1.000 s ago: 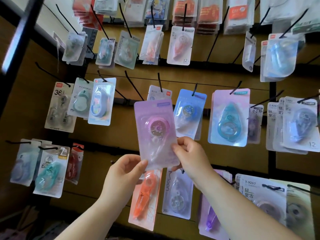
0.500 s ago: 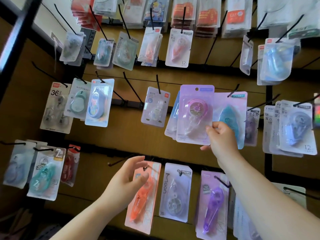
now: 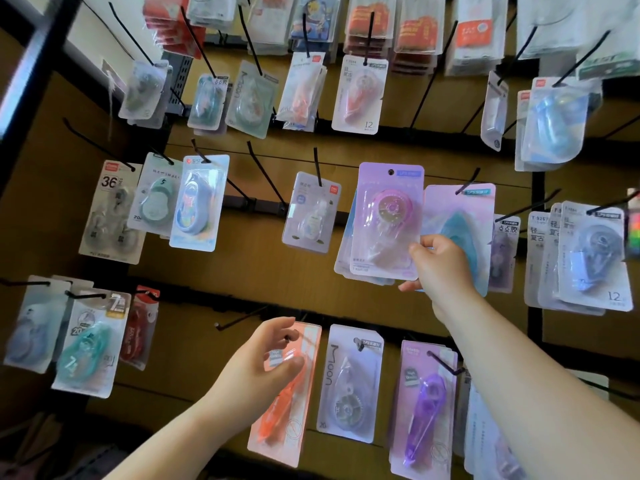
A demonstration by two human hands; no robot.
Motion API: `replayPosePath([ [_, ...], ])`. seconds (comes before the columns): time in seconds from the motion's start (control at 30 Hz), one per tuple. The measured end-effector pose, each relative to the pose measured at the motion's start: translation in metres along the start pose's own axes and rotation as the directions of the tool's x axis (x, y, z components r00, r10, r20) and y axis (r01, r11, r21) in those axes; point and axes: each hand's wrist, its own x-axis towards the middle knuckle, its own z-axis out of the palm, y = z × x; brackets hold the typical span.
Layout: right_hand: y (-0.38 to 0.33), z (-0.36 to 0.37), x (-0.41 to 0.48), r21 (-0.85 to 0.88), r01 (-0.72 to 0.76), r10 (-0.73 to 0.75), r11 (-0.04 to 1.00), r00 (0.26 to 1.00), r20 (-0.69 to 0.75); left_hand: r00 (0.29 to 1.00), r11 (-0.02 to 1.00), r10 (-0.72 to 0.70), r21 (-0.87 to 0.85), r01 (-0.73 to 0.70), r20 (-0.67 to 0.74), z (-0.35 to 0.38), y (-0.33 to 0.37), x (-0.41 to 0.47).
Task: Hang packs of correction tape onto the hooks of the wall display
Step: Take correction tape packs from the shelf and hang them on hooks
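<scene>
My right hand point(image 3: 440, 268) grips the lower right corner of a pink correction tape pack point(image 3: 386, 220) with a round pink dispenser inside. The pack is upright in the middle row, covering a stack of blue packs point(image 3: 344, 251) behind it. A dark dot shows in its hang hole near the top; whether that is the hook tip I cannot tell. My left hand point(image 3: 263, 365) hovers lower, fingers apart and holding nothing, just in front of an orange pack point(image 3: 287, 410) in the bottom row. A bare black hook point(image 3: 242, 318) sticks out left of that hand.
The wall display carries rows of black hooks with many packs: a teal one point(image 3: 460, 233) right of the pink pack, a white one point(image 3: 310, 213) left of it, a "Moon" pack point(image 3: 349, 382) and a purple pack point(image 3: 424, 407) below. A dark frame post point(image 3: 34, 74) stands at left.
My right hand carried the pink pack up and right from the centre to the middle-row stack. My left hand let go of it and dropped toward the orange pack.
</scene>
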Motion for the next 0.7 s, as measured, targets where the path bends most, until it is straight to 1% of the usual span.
replayPosePath([
  [0.1, 0.001, 0.000, 0.001, 0.020, -0.022, 0.022, 1.000, 1.000, 0.004, 1.000, 1.000, 0.015, 0.000, -0.015, -0.006, 0.000, -0.002, 0.001],
  [0.27, 0.003, 0.006, 0.000, 0.144, -0.092, 0.090, 0.985, 0.996, 0.022, 0.999, 0.999, 0.030, -0.010, -0.030, -0.025, 0.000, -0.004, 0.001],
  [0.33, 0.003, 0.008, 0.000, 0.153, -0.095, 0.093, 0.984, 0.996, 0.019, 0.999, 0.999, 0.035, -0.015, -0.035, -0.033, -0.001, -0.005, 0.001],
  [0.53, 0.007, 0.007, 0.003, 0.097, -0.087, 0.089, 0.991, 0.996, -0.010, 0.998, 0.998, 0.066, -0.012, -0.066, -0.022, -0.001, -0.006, 0.000],
  [0.7, 0.012, 0.011, 0.009, -0.043, -0.051, 0.049, 0.998, 0.998, -0.027, 0.996, 0.997, 0.081, -0.003, -0.081, -0.029, 0.000, -0.006, -0.001],
])
